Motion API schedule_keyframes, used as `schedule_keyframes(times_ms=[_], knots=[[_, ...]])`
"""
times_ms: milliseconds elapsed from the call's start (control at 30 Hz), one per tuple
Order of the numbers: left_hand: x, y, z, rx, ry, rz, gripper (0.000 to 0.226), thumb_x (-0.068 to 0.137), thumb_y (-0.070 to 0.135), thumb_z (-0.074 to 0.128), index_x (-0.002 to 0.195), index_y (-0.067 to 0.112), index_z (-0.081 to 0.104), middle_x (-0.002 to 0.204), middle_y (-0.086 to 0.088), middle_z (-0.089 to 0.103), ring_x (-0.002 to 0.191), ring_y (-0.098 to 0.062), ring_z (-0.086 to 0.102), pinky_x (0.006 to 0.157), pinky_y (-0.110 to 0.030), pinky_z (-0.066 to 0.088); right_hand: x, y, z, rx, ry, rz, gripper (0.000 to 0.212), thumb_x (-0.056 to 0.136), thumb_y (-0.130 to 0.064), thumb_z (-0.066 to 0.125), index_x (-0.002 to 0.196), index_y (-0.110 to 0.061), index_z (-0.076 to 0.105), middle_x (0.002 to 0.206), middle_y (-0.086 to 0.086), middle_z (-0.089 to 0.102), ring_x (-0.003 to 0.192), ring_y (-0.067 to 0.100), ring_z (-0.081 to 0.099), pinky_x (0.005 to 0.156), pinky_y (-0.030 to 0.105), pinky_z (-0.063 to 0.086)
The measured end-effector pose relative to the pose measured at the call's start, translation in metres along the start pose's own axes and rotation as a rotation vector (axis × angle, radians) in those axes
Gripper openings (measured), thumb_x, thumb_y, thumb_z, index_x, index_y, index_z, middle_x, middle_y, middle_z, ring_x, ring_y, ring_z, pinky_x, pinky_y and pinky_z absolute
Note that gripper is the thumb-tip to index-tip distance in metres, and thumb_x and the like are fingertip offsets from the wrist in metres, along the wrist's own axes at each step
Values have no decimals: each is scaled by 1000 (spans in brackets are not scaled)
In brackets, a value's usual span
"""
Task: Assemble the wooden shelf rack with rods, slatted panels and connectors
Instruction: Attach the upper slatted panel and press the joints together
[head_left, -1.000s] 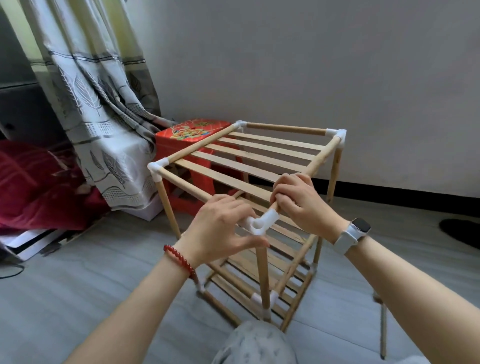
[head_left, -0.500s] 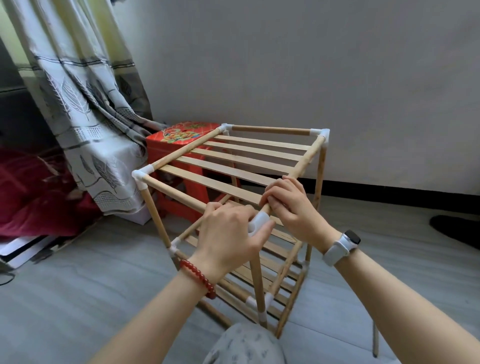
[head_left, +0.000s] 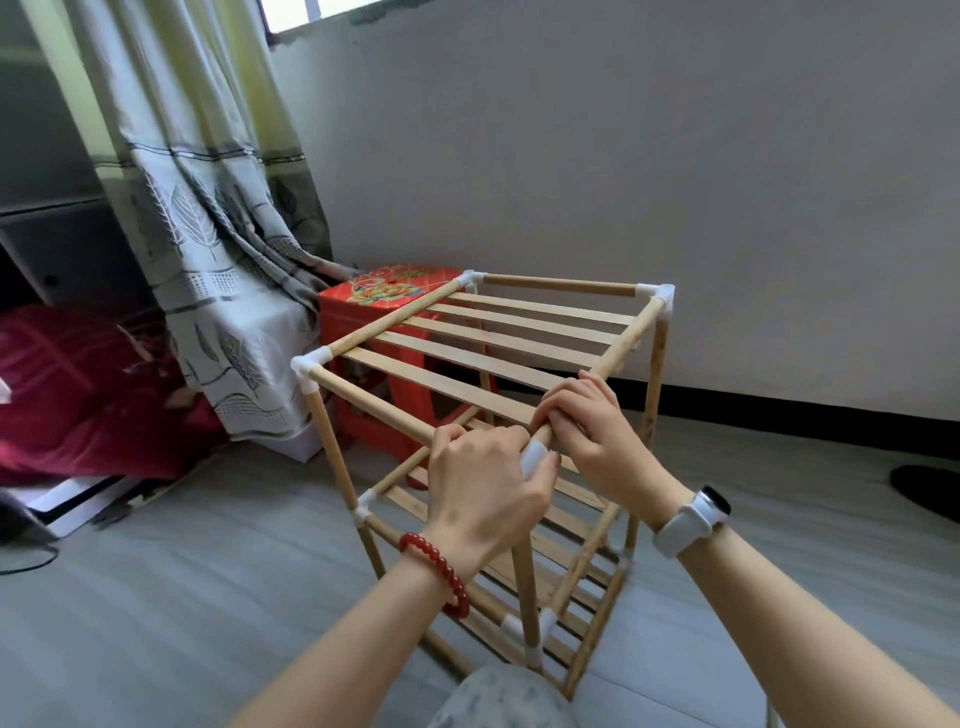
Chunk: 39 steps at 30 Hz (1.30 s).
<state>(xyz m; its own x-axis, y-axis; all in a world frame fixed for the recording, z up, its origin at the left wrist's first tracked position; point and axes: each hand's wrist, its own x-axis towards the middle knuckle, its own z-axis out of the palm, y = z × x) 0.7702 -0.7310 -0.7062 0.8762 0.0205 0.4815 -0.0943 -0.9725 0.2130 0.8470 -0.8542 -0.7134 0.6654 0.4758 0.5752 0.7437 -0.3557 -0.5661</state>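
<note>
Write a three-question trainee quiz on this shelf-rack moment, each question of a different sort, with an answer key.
1. True or false: the left hand is wrapped round the white corner connector at the near top corner of the rack.
2. Multiple choice: the right hand grips A) a vertical post, B) the top side rod that runs into that connector, C) the red stool.
3. Fill in: the top shelf is made of wooden ____ laid between the two side rods.

Key: 1 true; 2 B; 3 slats.
</note>
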Motion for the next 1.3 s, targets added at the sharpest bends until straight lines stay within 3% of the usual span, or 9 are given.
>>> schedule_keyframes(times_ms=[167,433,533,633,800,900,1000,1167,1300], knots=[[1,2,5,-45,60,-7,35,89,48,38,87,25,65,74,10,62,70,-7,52,89,-33,31,6,-4,-9,-38,-63,20,21,92,2,47,83,-4,65,88,-2,54,95,21,50,105,32,23],[-5,-12,1,-115,66,63,37,87,50,40,75,23,61,60,15,45,60,1,39,81,-31,30,2,-15,-10,9,-109,45,23,93,2,45,88,-3,67,91,-1,53,98,19,48,107,31,21],[-6,-27,-7,-159,4,200,44,86,58,40,91,22,65,78,19,50,79,-2,45,87,-32,34,-1,-16,-20,21,-189,2,22,93,-1,48,97,-9,68,96,-10,54,100,1,44,112,35,17],[-12,-51,-13,-273,-56,284,51,78,62,48,109,24,60,106,17,50,115,-4,41,108,-30,19,-10,-17,-21,-6,-163,-16,21,90,-2,54,106,-9,66,106,-7,57,110,5,46,112,40,26],[-9,-94,-20,-156,-170,229,51,78,42,70,122,37,45,128,15,43,137,-5,16,113,-42,-10,-41,-32,-1,-85,135,-83,16,89,-16,59,100,-5,62,99,4,56,94,13,53,84,31,51],[2,-92,-16,46,-42,241,25,77,22,72,100,17,62,100,1,60,110,-21,51,111,-56,13,-50,-52,12,-62,70,115,38,88,-55,47,92,-17,52,80,-6,53,67,4,50,60,21,48],[12,-81,-10,44,103,277,17,76,12,75,67,11,60,61,-2,56,62,-19,52,80,-47,49,-48,-64,22,102,5,414,53,70,-75,42,88,-25,44,78,-1,59,67,12,58,58,29,51],[20,-75,-2,-9,183,263,32,74,4,71,48,11,54,44,-1,50,45,-18,45,63,-37,47,-41,-59,20,88,99,405,30,81,-57,54,86,-29,42,75,-5,57,61,4,55,55,20,44],[18,-76,5,-11,263,233,33,81,14,51,49,11,56,44,-2,50,45,-18,46,63,-32,44,-36,-53,22,384,182,481,19,89,-34,57,97,-28,41,88,1,63,76,5,65,66,25,54]])
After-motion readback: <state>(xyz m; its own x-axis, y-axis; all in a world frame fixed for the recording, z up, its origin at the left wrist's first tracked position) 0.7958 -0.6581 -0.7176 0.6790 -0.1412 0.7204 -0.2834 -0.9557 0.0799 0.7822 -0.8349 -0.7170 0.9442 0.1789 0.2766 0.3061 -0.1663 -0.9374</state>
